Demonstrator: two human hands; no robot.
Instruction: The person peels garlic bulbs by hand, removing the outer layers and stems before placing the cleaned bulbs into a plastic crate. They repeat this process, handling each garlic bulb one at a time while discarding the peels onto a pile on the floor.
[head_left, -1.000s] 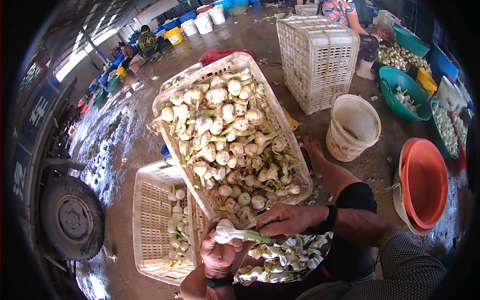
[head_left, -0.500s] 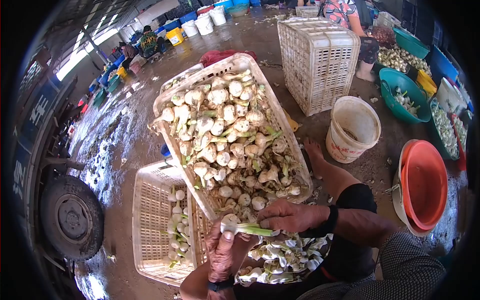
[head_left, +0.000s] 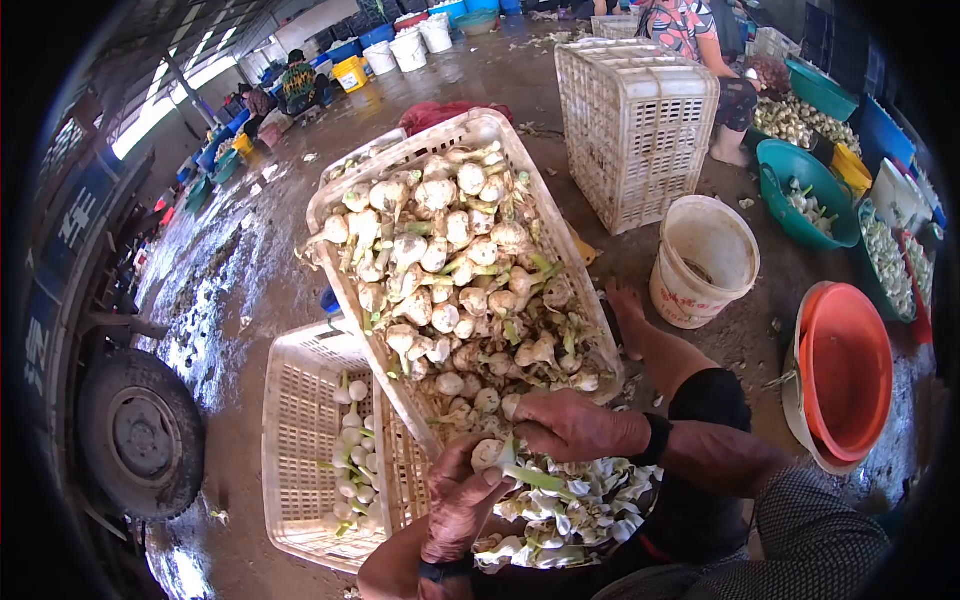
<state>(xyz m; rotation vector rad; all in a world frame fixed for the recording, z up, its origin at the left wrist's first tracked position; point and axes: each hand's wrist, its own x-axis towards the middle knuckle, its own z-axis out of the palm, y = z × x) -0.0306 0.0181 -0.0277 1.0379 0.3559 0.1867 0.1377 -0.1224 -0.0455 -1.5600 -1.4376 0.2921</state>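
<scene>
My left hand [head_left: 462, 495] is closed around a garlic bulb [head_left: 487, 455], which has a pale head and a green stem [head_left: 538, 480] pointing right. Just above the stem, my right hand [head_left: 570, 425] has its fingers curled in beside the bulb; what they pinch is hidden. Both hands are at the near end of a tilted crate [head_left: 325, 215] heaped with unpeeled, dirt-streaked garlic [head_left: 450, 270]. Below them lies a pile of stripped garlic skins [head_left: 580, 510]. Cleaner white bulbs [head_left: 355, 450] lie in a lower crate [head_left: 290, 440] to the left.
An upright crate [head_left: 640, 130] and a dirty white bucket [head_left: 705, 260] stand beyond my leg. Red basins [head_left: 850, 360] and a green basin [head_left: 810, 190] are on the right. A wheel [head_left: 140, 435] stands at left. Another person [head_left: 690, 40] sits at the upper right.
My right hand has shifted slightly left and up along the stem, toward the bulb. The bulb in my left hand has moved a little right and its stem now slants downward.
</scene>
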